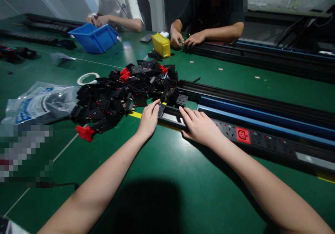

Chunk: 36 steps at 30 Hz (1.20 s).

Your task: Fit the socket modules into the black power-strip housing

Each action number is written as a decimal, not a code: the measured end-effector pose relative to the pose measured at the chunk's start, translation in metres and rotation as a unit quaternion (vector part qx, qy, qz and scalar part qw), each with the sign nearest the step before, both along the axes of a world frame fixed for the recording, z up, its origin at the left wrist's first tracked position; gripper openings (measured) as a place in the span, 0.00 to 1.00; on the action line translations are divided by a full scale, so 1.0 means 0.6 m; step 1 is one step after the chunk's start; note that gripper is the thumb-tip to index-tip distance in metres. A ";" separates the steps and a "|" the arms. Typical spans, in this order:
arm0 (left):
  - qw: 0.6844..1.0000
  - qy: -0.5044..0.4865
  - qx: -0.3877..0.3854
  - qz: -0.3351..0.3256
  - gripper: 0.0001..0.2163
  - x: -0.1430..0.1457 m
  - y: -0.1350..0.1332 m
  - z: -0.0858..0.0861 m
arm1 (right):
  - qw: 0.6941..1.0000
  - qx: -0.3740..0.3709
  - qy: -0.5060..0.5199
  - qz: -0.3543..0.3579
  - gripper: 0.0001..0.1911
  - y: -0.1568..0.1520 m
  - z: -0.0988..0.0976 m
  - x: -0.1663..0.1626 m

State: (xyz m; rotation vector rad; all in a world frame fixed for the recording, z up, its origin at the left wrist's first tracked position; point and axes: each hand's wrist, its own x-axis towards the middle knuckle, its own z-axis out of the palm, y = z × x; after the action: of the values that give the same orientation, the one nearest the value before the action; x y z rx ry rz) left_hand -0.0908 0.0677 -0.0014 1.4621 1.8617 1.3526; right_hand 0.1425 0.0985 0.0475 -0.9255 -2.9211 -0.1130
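A long black power strip [261,139] with sockets and a red label lies across the green table [167,178], running off to the right. My right hand [200,125] rests on its left end, fingers flat and pressed along the top. My left hand [149,117] touches the strip's open left end, fingers curled against the edge of an empty slot. Just beyond both hands lies a heap of black and red socket modules [125,90].
Clear plastic bags [39,103] lie at the left, a white tape ring [87,78] behind them. A blue bin [94,37] and a yellow bin [161,44] stand at the far side, where two other people work. More long black and blue rails [261,104] lie behind my strip.
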 end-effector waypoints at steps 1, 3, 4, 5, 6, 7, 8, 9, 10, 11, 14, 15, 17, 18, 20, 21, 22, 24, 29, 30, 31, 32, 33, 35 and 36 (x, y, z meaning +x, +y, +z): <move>1.000 0.002 -0.004 -0.001 0.21 -0.001 0.000 0.000 | 1.000 0.000 0.000 0.000 0.41 0.000 0.000 0.000; 1.000 -0.002 -0.014 -0.003 0.21 -0.003 0.000 0.000 | 1.000 0.002 -0.003 0.001 0.41 0.000 0.000 -0.001; 1.000 -0.001 -0.017 -0.007 0.21 -0.003 -0.001 0.001 | 1.000 0.002 -0.005 0.001 0.41 0.000 0.001 -0.001; 1.000 0.003 -0.019 -0.013 0.22 -0.003 -0.002 0.002 | 1.000 0.000 -0.006 0.002 0.41 0.000 0.001 0.000; 1.000 0.008 -0.021 -0.020 0.22 -0.003 -0.003 0.002 | 1.000 -0.002 -0.005 0.003 0.41 0.001 0.002 0.000; 0.999 0.013 -0.022 -0.026 0.23 -0.003 -0.004 0.003 | 1.000 -0.007 -0.002 0.005 0.41 0.002 0.003 0.001; 0.999 0.017 -0.024 -0.031 0.24 -0.002 -0.005 0.003 | 1.000 -0.014 0.004 0.007 0.41 0.003 0.003 0.002; 0.999 0.017 -0.024 -0.034 0.24 -0.002 -0.006 0.003 | 1.000 -0.023 0.012 0.009 0.41 0.005 0.004 0.004; 0.999 0.015 -0.024 -0.037 0.25 -0.002 -0.007 0.003 | 0.999 -0.034 0.021 0.012 0.41 0.007 0.005 0.005; 0.999 0.014 -0.024 -0.044 0.25 -0.001 -0.007 0.003 | 0.998 -0.047 0.032 0.014 0.41 0.009 0.005 0.007; 0.997 0.021 -0.019 -0.068 0.25 0.001 -0.008 0.003 | 0.994 -0.087 0.065 0.013 0.41 0.016 0.008 0.012; 0.997 0.026 -0.017 -0.075 0.25 0.002 -0.008 0.004 | 0.992 -0.098 0.073 0.010 0.41 0.017 0.008 0.013; 0.996 0.039 -0.006 -0.085 0.23 0.005 -0.008 0.004 | 0.990 -0.111 0.084 0.003 0.41 0.019 0.009 0.013; 0.995 0.048 0.003 -0.087 0.22 0.006 -0.008 0.004 | 0.990 -0.114 0.087 0.000 0.41 0.020 0.010 0.014; 0.996 0.065 0.014 -0.067 0.20 0.009 -0.009 0.003 | 0.989 -0.117 0.091 -0.001 0.41 0.020 0.009 0.013; 0.997 0.069 0.011 -0.045 0.18 0.010 -0.010 0.002 | 0.989 -0.117 0.093 0.000 0.41 0.020 0.009 0.013; 0.997 0.069 0.000 -0.022 0.16 0.011 -0.010 0.002 | 0.989 -0.117 0.095 0.001 0.41 0.020 0.009 0.013; 0.997 0.067 -0.035 -0.001 0.14 0.012 -0.012 0.003 | 0.988 -0.117 0.097 0.002 0.41 0.019 0.008 0.013; 0.993 0.067 -0.065 -0.069 0.16 0.014 -0.015 0.015 | 0.990 -0.096 0.107 0.012 0.41 0.015 0.003 0.011; 0.993 0.060 -0.063 -0.077 0.16 0.015 -0.015 0.017 | 0.990 -0.086 0.111 0.017 0.41 0.014 0.002 0.010; 0.993 0.052 -0.061 -0.085 0.16 0.015 -0.015 0.019 | 0.990 -0.075 0.114 0.022 0.40 0.013 0.001 0.010; 0.993 0.044 -0.059 -0.092 0.16 0.016 -0.015 0.020 | 0.991 -0.065 0.117 0.029 0.40 0.012 0.000 0.009; 0.993 0.034 -0.055 -0.096 0.16 0.016 -0.015 0.020 | 0.990 -0.058 0.119 0.036 0.41 0.012 -0.001 0.009; 0.994 0.014 -0.042 -0.102 0.16 0.016 -0.014 0.020 | 0.989 -0.054 0.125 0.053 0.44 0.013 -0.003 0.010; 0.994 0.005 -0.037 -0.105 0.16 0.016 -0.014 0.020 | 0.988 -0.055 0.129 0.061 0.46 0.013 -0.003 0.011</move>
State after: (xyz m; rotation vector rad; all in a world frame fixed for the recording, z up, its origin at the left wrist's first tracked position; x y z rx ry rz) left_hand -0.0813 0.0590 0.0104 1.5790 1.6907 1.1675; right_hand 0.1492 0.1065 0.0458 -0.7097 -2.7545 0.1656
